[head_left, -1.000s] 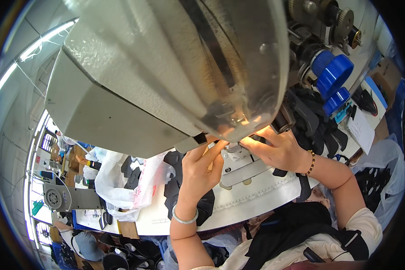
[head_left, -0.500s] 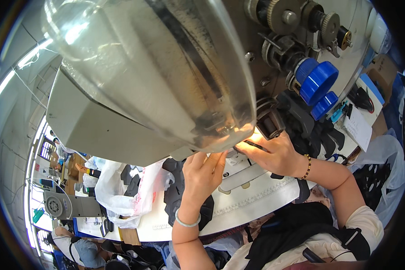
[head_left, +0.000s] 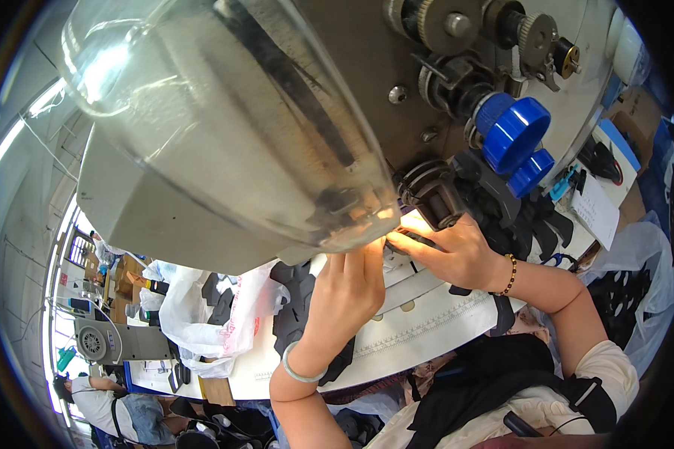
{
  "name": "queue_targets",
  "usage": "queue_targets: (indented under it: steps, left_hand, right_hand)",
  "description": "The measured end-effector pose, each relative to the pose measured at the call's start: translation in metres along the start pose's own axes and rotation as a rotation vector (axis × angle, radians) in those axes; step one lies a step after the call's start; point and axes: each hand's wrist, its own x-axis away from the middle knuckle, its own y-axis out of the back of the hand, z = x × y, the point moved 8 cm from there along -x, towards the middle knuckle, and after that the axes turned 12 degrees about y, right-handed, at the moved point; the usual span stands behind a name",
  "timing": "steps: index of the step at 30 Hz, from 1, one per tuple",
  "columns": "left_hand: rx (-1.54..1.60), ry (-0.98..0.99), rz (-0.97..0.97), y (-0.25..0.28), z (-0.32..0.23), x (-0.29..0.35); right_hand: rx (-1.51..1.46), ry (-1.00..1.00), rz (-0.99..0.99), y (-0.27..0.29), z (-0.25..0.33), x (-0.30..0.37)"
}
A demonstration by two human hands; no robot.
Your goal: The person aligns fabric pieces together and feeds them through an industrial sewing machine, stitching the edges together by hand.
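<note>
My hands work close together under the head of a sewing machine (head_left: 157,198), beneath its clear plastic cover (head_left: 225,112). My left hand (head_left: 347,295) reaches up with the fingers close together; the cover's lower edge hides their tips and anything between them. From the other side my right hand (head_left: 457,254) pinches a small dark piece (head_left: 421,239) between thumb and fingers, by the lit needle area. Its fingertips touch or nearly touch those of my left hand; I cannot tell which. Beside my right fingers hangs a dark round lamp-like fitting (head_left: 436,198).
Dark cut pieces (head_left: 293,299) lie left of my hands, near a white plastic bag (head_left: 202,329). More dark pieces (head_left: 532,221) are piled on the right. Blue tension knobs (head_left: 517,135) jut from the machine. A ruler strip (head_left: 419,325) edges the white table. Another person (head_left: 120,408) sits far left.
My left hand has moved up and right, turning its back upward, its fingers going further under the cover. My right hand has hardly moved. The machine appears shifted slightly left in view.
</note>
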Motion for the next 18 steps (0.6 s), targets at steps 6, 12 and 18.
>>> queue_targets:
  steps: [6, 12, 18]
  left_hand:
    - [-0.205, -0.097, -0.014, -0.003, -0.02, -0.001]
    - [-0.194, -0.142, -0.075, -0.003, -0.019, 0.002]
    - [-0.204, -0.133, -0.112, -0.002, -0.017, 0.007]
  right_hand:
    - [-0.004, -0.019, -0.017, 0.006, 0.002, -0.003]
    - [-0.029, -0.013, 0.011, 0.004, 0.003, -0.004]
    - [-0.06, -0.033, 0.007, 0.002, 0.003, -0.002]
